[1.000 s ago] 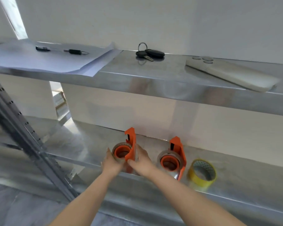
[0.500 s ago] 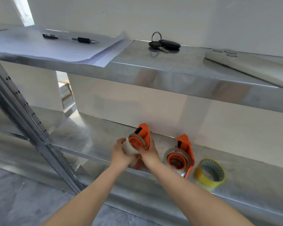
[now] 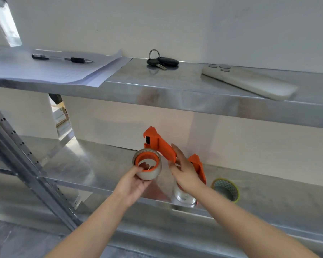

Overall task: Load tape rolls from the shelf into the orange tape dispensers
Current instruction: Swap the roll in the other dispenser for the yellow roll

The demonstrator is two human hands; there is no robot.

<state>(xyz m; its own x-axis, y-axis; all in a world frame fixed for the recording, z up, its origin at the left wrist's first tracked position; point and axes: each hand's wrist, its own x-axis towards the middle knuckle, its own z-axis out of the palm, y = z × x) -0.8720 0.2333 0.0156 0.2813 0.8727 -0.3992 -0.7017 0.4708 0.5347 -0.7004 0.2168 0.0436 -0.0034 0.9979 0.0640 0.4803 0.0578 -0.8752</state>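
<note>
I hold an orange tape dispenser above the lower metal shelf, its cutter end pointing up and left. A clear tape roll sits on its orange hub. My left hand grips that roll from below, thumb inside the hub. My right hand holds the dispenser's handle end, fingers partly spread. Behind my right hand stands a second orange dispenser with a clear roll, mostly hidden. A yellow tape roll lies on the shelf to its right.
The upper shelf overhangs close above and carries paper sheets with a pen, a key bunch and a grey remote. A slotted metal upright slants at the left. A wall closes the back.
The dispenser with its roll has been lifted off the lower shelf and tilted, cutter end up. My left hand shifted under the roll; my right hand moved to the handle side.
</note>
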